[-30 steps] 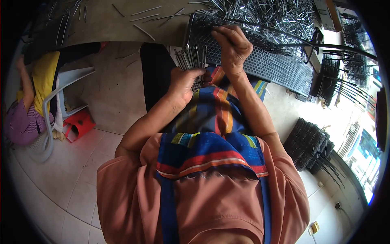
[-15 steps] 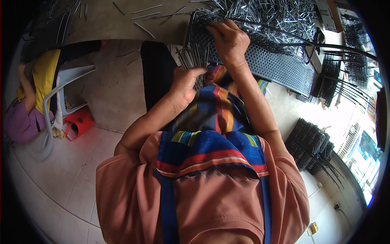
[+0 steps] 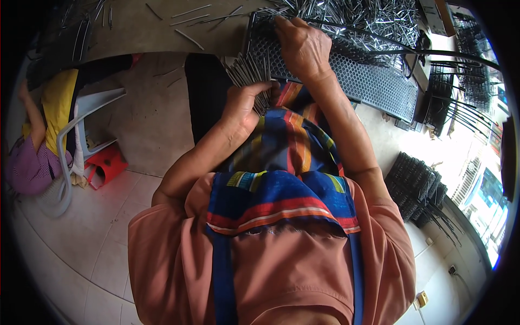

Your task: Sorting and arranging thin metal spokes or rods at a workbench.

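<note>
A bundle of thin grey metal rods [image 3: 246, 71] fans upward out of my left hand [image 3: 242, 104], whose fingers are wrapped round its lower part above my lap. Just to the right, my right hand [image 3: 306, 50] is over the far left end of a perforated metal plate [image 3: 376, 89] with many small round holes. Its fingers are bent and drawn together at the plate; whatever is between the fingertips is hidden. Behind the plate lies a big heap of loose shiny metal rods [image 3: 352, 24].
Several loose rods [image 3: 189, 39] lie on the brown tabletop [image 3: 135, 35]. Dark stacks of racks [image 3: 414, 187] stand on the right. At the left, another person in purple and yellow [image 3: 35, 162] sits by a pale chair [image 3: 67, 157] and a red container [image 3: 105, 165].
My right hand has shifted slightly up and left along the plate. My left hand and its rods have moved a little left, the rods spreading wider.
</note>
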Available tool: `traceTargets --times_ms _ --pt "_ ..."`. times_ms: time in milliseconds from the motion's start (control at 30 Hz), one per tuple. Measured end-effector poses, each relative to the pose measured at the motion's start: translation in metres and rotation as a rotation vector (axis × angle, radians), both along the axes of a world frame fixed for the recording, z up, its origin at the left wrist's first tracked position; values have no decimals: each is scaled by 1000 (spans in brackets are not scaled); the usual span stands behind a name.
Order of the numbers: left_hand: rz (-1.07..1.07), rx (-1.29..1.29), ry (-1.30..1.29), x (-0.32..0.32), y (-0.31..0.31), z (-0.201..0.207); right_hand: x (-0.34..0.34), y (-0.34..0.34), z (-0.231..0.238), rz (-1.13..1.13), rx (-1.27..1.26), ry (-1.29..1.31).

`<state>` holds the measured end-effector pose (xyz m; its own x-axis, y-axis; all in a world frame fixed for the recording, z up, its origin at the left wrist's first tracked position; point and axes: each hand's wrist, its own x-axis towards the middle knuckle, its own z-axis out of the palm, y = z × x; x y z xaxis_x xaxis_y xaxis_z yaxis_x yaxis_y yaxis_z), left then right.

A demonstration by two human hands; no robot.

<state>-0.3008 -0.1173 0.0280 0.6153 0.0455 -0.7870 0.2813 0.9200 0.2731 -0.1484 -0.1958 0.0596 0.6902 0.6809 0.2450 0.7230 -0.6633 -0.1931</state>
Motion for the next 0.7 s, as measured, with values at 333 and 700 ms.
traceTargets --times_ms 333,700 --pt "5 -45 -33 2 2 2 14 0 -2 110 -76 -4" --pt "-80 121 -93 6 -8 13 -24 -40 -1 -169 545 1066"
